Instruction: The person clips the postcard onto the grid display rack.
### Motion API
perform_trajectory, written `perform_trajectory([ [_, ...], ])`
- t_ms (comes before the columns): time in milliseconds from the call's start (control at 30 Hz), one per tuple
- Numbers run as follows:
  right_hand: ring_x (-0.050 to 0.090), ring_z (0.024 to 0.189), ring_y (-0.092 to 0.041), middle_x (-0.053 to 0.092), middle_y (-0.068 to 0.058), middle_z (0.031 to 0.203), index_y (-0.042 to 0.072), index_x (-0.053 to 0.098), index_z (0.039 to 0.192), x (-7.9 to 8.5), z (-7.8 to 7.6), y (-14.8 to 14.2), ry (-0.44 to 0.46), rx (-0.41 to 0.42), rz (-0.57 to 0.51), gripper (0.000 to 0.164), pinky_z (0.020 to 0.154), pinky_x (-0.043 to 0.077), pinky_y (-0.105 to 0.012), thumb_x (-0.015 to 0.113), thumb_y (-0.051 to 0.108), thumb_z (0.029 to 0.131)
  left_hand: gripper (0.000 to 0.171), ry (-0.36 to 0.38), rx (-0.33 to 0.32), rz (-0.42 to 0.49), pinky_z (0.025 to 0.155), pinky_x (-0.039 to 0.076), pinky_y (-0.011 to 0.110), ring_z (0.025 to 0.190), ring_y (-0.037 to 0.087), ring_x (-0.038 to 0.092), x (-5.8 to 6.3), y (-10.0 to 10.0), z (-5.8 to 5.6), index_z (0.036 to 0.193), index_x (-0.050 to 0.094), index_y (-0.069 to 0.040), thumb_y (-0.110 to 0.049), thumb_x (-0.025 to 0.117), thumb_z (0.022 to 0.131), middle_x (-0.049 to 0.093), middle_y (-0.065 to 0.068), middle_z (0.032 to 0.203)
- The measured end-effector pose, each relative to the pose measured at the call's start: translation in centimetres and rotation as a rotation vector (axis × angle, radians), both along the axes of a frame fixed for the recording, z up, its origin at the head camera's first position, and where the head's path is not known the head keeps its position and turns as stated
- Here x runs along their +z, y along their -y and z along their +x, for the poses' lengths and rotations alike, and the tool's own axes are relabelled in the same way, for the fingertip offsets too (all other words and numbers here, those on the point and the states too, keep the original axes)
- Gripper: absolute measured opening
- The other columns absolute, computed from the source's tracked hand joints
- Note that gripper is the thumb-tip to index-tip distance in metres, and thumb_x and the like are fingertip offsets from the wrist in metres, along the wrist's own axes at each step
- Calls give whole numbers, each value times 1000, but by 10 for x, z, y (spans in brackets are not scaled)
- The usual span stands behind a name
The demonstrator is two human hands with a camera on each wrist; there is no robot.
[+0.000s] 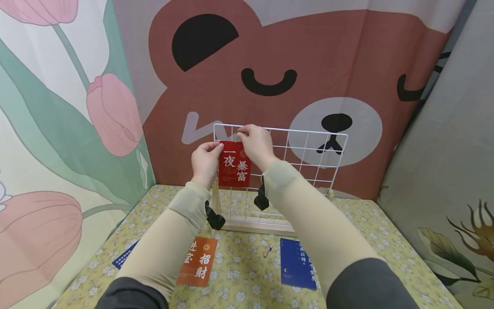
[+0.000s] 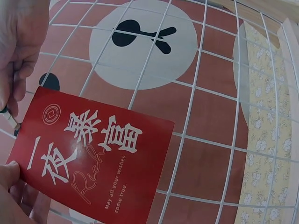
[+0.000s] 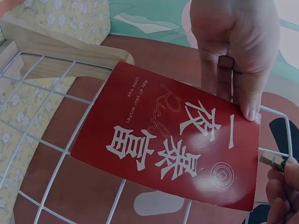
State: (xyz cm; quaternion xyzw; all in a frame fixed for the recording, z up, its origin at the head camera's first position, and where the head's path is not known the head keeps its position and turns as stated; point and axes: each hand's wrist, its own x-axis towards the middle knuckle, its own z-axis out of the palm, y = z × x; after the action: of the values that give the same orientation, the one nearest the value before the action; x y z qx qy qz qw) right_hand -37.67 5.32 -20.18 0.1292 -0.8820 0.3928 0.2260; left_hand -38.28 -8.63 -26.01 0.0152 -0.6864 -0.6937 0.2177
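Note:
A red card with white Chinese characters (image 1: 234, 178) is held upright against a white wire grid (image 2: 182, 135), near its upper left end. My left hand (image 1: 206, 162) pinches the card's top left corner between thumb and fingers. At the card's top edge, my right hand (image 1: 256, 143) pinches a small clip (image 3: 272, 160), pale with a dark part. The right wrist view shows the clip beside the card's edge; whether it bites the card or a wire I cannot tell. In the left wrist view the card's printed face (image 2: 93, 154) shows almost whole.
The grid stands in a wooden base (image 1: 251, 226) on a yellow flowered tablecloth (image 1: 239, 274). In front lie an orange card (image 1: 206, 249), a blue card (image 1: 295, 270) and, partly behind my left arm, another blue piece (image 1: 123, 256). A tiny object (image 1: 267, 252) lies between the cards.

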Motion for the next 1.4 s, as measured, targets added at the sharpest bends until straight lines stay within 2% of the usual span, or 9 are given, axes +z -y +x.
perform_trajectory([
  [367, 58, 91, -15, 68, -1, 108, 14, 69, 117, -2, -5, 6, 2, -10, 50, 26, 77, 51, -29, 58, 27, 97, 24, 13, 62, -24, 81, 53, 37, 92, 20, 63, -2, -1, 0, 109, 70, -10, -27, 66, 92, 68, 6, 103],
  [500, 58, 90, -15, 68, 1, 107, 17, 69, 118, -2, -7, 7, -1, -33, 108, 27, 77, 51, -29, 58, 30, 97, 24, 4, 81, -38, 82, 52, 37, 93, 19, 63, -3, -1, -1, 108, 70, -11, -29, 66, 92, 68, 5, 103],
  [667, 60, 94, -15, 68, 1, 109, 18, 68, 119, 0, -9, 10, -4, -66, 194, 28, 82, 50, -33, 56, 31, 98, 24, -2, 90, -37, 84, 52, 37, 94, 19, 62, -4, -2, -2, 109, 70, -12, -29, 66, 92, 68, 5, 104],
  [833, 59, 97, -15, 68, 1, 111, 19, 68, 120, 0, -10, 11, 1, -72, 230, 28, 86, 48, -34, 56, 30, 98, 24, -10, 100, -17, 82, 52, 36, 93, 19, 62, -4, -3, -3, 108, 71, -11, -28, 67, 92, 69, 5, 102],
  [1033, 60, 108, -17, 66, 1, 121, 20, 63, 128, -4, -9, 10, 9, -41, 224, 32, 90, 48, -35, 52, 30, 100, 23, -13, 88, 3, 82, 52, 36, 93, 19, 62, -4, -2, -1, 109, 70, -11, -26, 67, 92, 67, 5, 102],
  [1167, 60, 107, -16, 62, 1, 129, 21, 57, 136, -8, -8, 6, 17, -5, 175, 37, 85, 48, -34, 50, 30, 101, 24, -18, 83, -14, 82, 51, 34, 93, 18, 61, -5, 0, -1, 111, 69, -9, -24, 66, 93, 66, 6, 103],
  [1400, 54, 120, -15, 56, 0, 136, 21, 54, 138, -18, -5, -3, -52, 33, 128, 40, 96, 46, -36, 53, 31, 100, 24, -39, 77, -42, 79, 49, 29, 94, 17, 57, -9, 3, 2, 111, 68, -8, -23, 65, 94, 64, 6, 102],
])
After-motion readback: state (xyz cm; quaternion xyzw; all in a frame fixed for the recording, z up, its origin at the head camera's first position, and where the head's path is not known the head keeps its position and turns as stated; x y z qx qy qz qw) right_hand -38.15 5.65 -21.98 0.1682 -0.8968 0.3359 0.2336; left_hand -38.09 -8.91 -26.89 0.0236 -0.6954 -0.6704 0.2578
